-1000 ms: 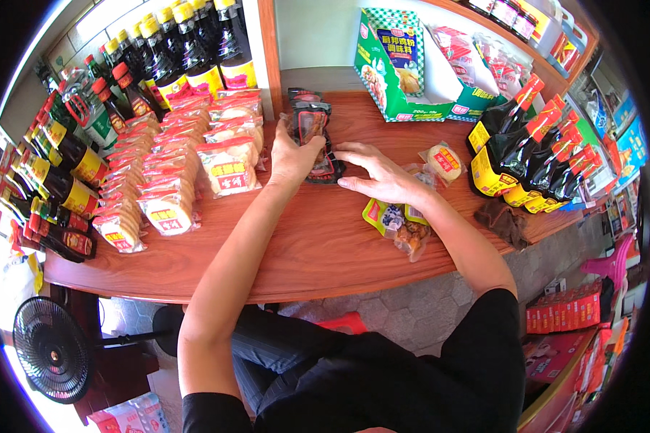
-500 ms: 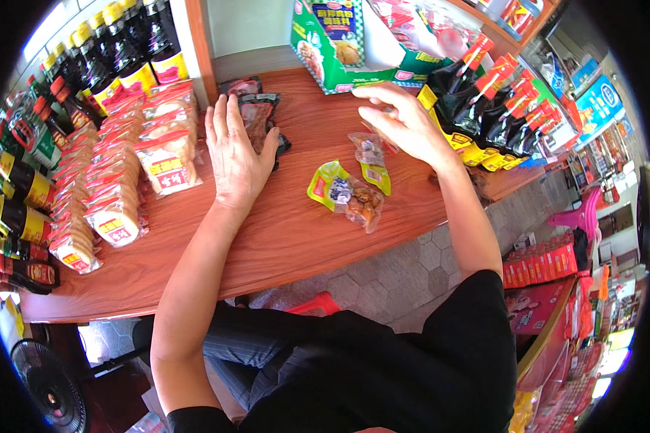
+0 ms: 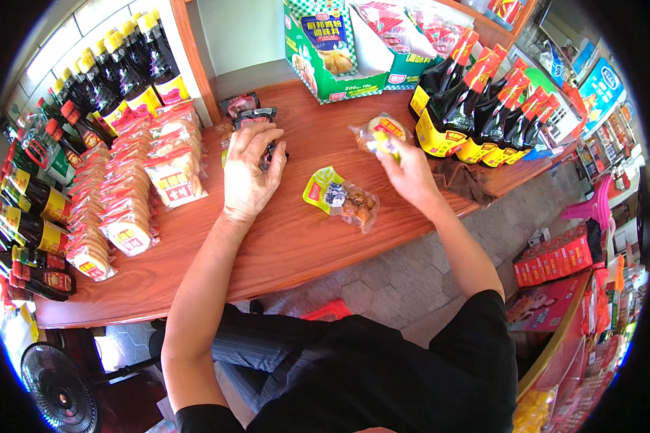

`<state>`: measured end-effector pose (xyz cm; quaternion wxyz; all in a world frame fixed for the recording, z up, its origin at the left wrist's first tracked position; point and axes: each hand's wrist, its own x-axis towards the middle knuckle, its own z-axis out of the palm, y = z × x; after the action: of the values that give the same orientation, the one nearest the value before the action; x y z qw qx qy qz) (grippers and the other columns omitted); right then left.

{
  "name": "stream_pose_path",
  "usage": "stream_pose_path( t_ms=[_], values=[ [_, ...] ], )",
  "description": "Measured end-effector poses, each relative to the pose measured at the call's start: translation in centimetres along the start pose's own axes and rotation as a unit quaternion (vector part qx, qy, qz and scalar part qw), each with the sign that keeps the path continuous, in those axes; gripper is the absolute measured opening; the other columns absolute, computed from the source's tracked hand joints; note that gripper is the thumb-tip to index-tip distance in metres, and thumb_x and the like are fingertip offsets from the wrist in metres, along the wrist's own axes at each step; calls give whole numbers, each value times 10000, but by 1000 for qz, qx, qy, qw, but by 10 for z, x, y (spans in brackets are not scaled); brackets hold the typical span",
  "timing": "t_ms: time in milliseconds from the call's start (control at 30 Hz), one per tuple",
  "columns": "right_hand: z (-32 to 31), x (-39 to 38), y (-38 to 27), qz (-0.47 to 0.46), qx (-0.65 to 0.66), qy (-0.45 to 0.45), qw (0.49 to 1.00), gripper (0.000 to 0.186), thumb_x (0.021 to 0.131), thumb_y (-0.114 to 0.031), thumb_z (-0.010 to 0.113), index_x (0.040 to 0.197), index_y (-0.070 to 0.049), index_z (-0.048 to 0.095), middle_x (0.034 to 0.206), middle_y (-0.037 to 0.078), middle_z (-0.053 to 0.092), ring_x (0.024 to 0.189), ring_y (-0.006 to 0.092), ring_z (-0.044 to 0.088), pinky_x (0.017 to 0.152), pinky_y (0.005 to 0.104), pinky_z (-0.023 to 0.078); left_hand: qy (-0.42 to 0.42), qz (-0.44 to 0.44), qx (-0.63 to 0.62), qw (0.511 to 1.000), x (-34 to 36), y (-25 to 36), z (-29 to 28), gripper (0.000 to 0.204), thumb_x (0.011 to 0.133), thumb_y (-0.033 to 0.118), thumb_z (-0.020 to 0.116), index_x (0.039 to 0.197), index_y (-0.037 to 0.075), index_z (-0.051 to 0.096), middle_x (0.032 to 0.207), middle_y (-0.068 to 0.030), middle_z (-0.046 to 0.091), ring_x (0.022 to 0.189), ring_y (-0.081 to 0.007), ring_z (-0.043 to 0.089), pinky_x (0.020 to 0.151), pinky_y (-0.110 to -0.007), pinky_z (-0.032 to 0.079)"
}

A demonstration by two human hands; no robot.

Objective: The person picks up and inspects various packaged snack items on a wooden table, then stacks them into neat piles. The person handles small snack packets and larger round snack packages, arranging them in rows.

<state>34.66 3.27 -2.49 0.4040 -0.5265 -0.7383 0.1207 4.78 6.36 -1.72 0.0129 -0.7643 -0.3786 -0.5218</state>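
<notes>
My left hand [image 3: 249, 173] is curled over the back-left stack of dark vacuum-packed snack packets [image 3: 256, 115]. Its fingers and thumb close round the nearest dark packet, mostly hidden beneath the palm. Over the right side of the wooden table, my right hand [image 3: 412, 179] pinches a small clear-and-yellow snack packet [image 3: 388, 148] by its yellow end. Just behind that packet shows a round wrapped biscuit [image 3: 386, 128] with a red and yellow label. Between my hands lies another snack packet [image 3: 341, 198], green-yellow at one end, with brown pieces behind clear film.
Rows of wrapped round biscuits [image 3: 173, 173] stand at the left, with dark sauce bottles [image 3: 126, 79] behind them. A green display box [image 3: 332, 86] is at the back. Red-capped bottles [image 3: 462, 108] and a crumpled dark bag [image 3: 466, 180] are on the right.
My right hand has come down and closed on the clear-and-yellow packet, lifting it from the table. My left hand has bent its stretched fingers over the dark packets.
</notes>
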Motion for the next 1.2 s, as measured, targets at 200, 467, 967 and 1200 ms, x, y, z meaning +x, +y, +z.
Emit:
stream_pose_path(
  t_ms=[200,467,967,1200],
  values=[
    [3,13,-35,119,411,-33,903,259,1048,-206,498,1223,-31,577,1008,64,677,725,141,693,516,217,472,21,-181,-305,935,-6,8,6,337,870,155,777,1153,14,659,1070,-47,654,959,-109,622,768,-284,498],
    [46,19,-84,-99,164,-6,981,199,983,-134,599,1111,18,605,946,142,689,743,214,687,638,364,521,-249,-210,-445,834,1,32,-15,561,823,56,806,1319,0,550,1178,-69,647,1072,-143,624,934,-326,537],
    [-22,-6,-46,-163,-67,-142,974,391,889,-245,713,1212,-42,626,1224,139,587,1119,307,597,953,408,480,-58,-284,-111,951,3,-16,-32,651,743,153,855,1284,18,519,850,-86,699,729,-139,689,641,-294,562],
    [-14,-16,-55,-86,-6,-245,966,558,879,-319,715,1338,-49,545,1214,157,567,1172,327,553,1001,413,441,-91,-278,20,956,-2,-13,-28,777,696,253,887,1331,36,497,868,-101,694,796,-180,680,726,-342,551]
  ],
)
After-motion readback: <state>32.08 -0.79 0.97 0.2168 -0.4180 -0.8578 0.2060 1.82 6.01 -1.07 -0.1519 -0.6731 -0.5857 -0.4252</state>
